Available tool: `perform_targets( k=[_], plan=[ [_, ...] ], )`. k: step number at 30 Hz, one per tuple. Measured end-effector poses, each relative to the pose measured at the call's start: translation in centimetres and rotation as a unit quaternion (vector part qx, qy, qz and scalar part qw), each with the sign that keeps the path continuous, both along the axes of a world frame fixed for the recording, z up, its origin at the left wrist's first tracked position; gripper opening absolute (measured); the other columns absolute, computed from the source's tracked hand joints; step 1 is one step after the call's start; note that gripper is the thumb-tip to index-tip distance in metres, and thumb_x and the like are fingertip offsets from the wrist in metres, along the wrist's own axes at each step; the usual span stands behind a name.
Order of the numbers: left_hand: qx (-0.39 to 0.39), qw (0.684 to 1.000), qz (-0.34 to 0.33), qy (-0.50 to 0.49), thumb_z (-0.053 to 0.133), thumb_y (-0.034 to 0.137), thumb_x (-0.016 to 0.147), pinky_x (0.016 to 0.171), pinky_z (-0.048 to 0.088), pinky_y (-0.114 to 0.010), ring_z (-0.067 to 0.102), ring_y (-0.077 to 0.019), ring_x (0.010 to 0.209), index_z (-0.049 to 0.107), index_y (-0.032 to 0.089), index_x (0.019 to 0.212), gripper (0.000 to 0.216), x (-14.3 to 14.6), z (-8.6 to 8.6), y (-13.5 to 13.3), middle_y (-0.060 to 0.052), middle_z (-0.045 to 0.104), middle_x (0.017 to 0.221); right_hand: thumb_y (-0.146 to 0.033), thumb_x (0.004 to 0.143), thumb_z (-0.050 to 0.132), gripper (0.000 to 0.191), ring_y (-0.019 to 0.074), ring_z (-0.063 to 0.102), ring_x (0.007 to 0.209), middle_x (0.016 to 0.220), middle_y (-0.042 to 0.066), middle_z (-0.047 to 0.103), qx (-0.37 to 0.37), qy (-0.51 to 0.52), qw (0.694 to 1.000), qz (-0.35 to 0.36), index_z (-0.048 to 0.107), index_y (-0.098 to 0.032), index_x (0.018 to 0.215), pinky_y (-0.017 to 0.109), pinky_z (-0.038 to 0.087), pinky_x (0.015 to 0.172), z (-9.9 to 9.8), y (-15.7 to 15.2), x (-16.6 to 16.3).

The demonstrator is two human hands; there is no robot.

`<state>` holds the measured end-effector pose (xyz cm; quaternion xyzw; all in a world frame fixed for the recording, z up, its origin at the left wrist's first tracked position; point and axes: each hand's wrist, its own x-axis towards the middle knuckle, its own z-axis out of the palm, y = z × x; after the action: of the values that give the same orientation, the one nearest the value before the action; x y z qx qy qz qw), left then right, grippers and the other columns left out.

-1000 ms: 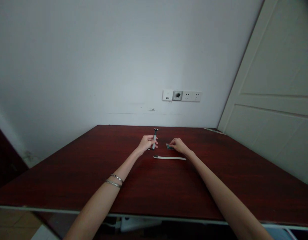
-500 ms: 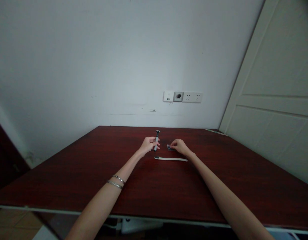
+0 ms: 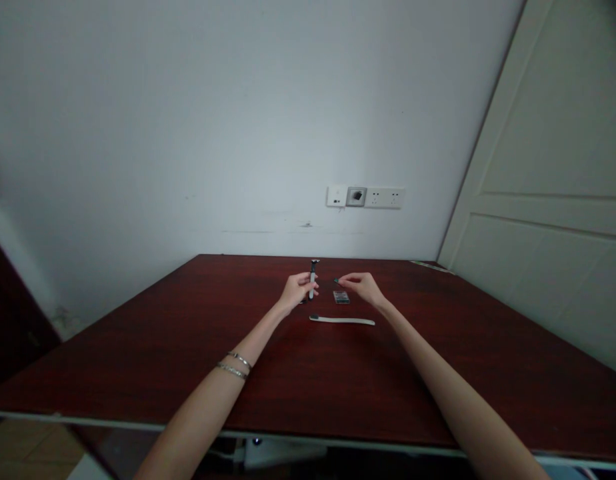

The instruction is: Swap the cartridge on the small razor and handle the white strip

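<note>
My left hand holds a razor upright by its light grey handle, with the T-shaped head at the top. Pinched between the fingertips of my right hand is a small dark piece, perhaps a razor blade cartridge, raised above the table. Below it lies a small clear case with dark contents too small to make out. Nearer to me, a long pale strip-like handle with a dark left end rests crosswise on the table. Part of a small dark object shows under my left hand.
The dark red wooden table runs back to a white wall. Sockets and a switch plate are set in the wall. A pale panelled door stands at the right.
My right hand has risen from the clear case with the small dark piece in its fingertips, leaving the case on the table. My left hand keeps the razor in nearly the same place.
</note>
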<state>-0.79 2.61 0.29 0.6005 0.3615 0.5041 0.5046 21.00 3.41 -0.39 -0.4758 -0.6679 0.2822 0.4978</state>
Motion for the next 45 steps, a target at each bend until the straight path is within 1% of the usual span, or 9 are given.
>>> perform_targets(
  k=[3, 8, 17, 26, 31, 34, 37, 42, 45],
  plan=[
    [0.003, 1.0, 0.021, -0.017, 0.067, 0.017, 0.068, 0.05, 0.045, -0.02, 0.064, -0.0134, 0.058, 0.063, 0.01, 0.095, 0.028, 0.0, 0.2, -0.1, -0.006, 0.067, 0.074, -0.04, 0.059, 0.068, 0.032, 0.0165, 0.062, 0.064, 0.073, 0.008, 0.07, -0.013, 0.035, 0.999, 0.02, 0.072, -0.012, 0.073, 0.028, 0.049, 0.063, 0.7, -0.8, -0.8],
    [-0.008, 0.999, 0.023, -0.025, 0.069, 0.016, 0.066, 0.052, 0.046, -0.021, 0.064, -0.0141, 0.059, 0.064, 0.01, 0.096, 0.03, 0.1, 0.3, -0.1, -0.008, 0.068, 0.079, -0.043, 0.062, 0.066, 0.036, 0.0142, 0.059, 0.058, 0.07, 0.008, 0.069, -0.011, 0.031, 0.999, 0.027, 0.072, -0.01, 0.076, 0.026, 0.048, 0.056, 1.5, -2.0, -2.3],
    [-0.017, 0.999, -0.013, -0.043, 0.074, 0.017, 0.061, 0.052, 0.047, -0.023, 0.065, -0.0163, 0.059, 0.065, 0.009, 0.096, 0.037, 0.3, 0.2, -0.4, -0.009, 0.069, 0.08, -0.039, 0.069, 0.061, 0.032, 0.0134, 0.057, 0.058, 0.07, 0.006, 0.069, 0.033, 0.008, 0.999, 0.024, 0.072, -0.011, 0.079, 0.024, 0.046, 0.054, 1.2, -2.8, -4.1],
    [-0.02, 0.999, -0.013, -0.037, 0.074, 0.016, 0.059, 0.051, 0.047, -0.022, 0.065, -0.0162, 0.059, 0.065, 0.009, 0.095, 0.037, 0.3, 0.4, -0.6, -0.01, 0.069, 0.082, -0.036, 0.073, 0.058, 0.03, 0.0126, 0.055, 0.05, 0.065, 0.006, 0.067, 0.061, -0.044, 0.997, 0.002, 0.072, -0.011, 0.08, 0.023, 0.043, 0.048, 1.0, -3.5, -4.9],
    [-0.016, 1.0, 0.005, -0.018, 0.071, 0.014, 0.062, 0.048, 0.045, -0.019, 0.064, -0.0145, 0.058, 0.066, 0.01, 0.093, 0.032, 0.4, 0.7, -0.9, -0.009, 0.07, 0.081, -0.038, 0.074, 0.058, 0.031, 0.0128, 0.056, 0.047, 0.077, 0.008, 0.07, 0.071, -0.036, 0.997, -0.011, 0.071, -0.013, 0.087, 0.025, 0.046, 0.045, 0.9, -3.6, -5.0],
    [-0.018, 1.0, 0.018, -0.018, 0.07, 0.014, 0.063, 0.047, 0.045, -0.019, 0.064, -0.0143, 0.057, 0.065, 0.011, 0.094, 0.031, 0.3, 0.9, -0.9, -0.009, 0.07, 0.081, -0.034, 0.076, 0.059, 0.024, 0.0172, 0.063, 0.067, 0.086, 0.008, 0.069, 0.182, -0.071, 0.98, -0.031, 0.07, -0.017, 0.09, 0.029, 0.052, 0.062, 1.0, -3.5, -4.7],
    [-0.021, 0.999, 0.024, -0.024, 0.07, 0.014, 0.064, 0.048, 0.046, -0.02, 0.064, -0.0143, 0.057, 0.065, 0.01, 0.095, 0.031, 0.2, 0.9, -0.8, -0.009, 0.069, 0.082, -0.029, 0.08, 0.056, 0.019, 0.0187, 0.061, 0.085, 0.091, 0.008, 0.066, 0.283, -0.142, 0.947, -0.049, 0.07, -0.02, 0.089, 0.031, 0.05, 0.078, 1.1, -3.5, -4.0],
    [-0.018, 0.999, 0.027, -0.029, 0.068, 0.014, 0.065, 0.048, 0.046, -0.019, 0.064, -0.0139, 0.056, 0.064, 0.01, 0.094, 0.03, 0.1, 0.9, -0.5, -0.008, 0.069, 0.082, -0.026, 0.085, 0.049, 0.025, 0.0188, 0.057, 0.094, 0.101, 0.008, 0.061, 0.326, -0.274, 0.905, -0.026, 0.066, -0.022, 0.103, 0.031, 0.049, 0.079, 0.9, -3.9, -3.6],
    [-0.013, 0.999, 0.028, -0.025, 0.069, 0.015, 0.066, 0.048, 0.046, -0.02, 0.065, -0.0145, 0.057, 0.064, 0.01, 0.094, 0.029, 0.1, 0.8, -0.4, -0.009, 0.068, 0.081, -0.024, 0.087, 0.046, 0.028, 0.0183, 0.056, 0.095, 0.103, 0.009, 0.06, 0.328, -0.311, 0.892, -0.008, 0.064, -0.023, 0.108, 0.03, 0.05, 0.078, 0.8, -4.1, -3.7]
  ],
)
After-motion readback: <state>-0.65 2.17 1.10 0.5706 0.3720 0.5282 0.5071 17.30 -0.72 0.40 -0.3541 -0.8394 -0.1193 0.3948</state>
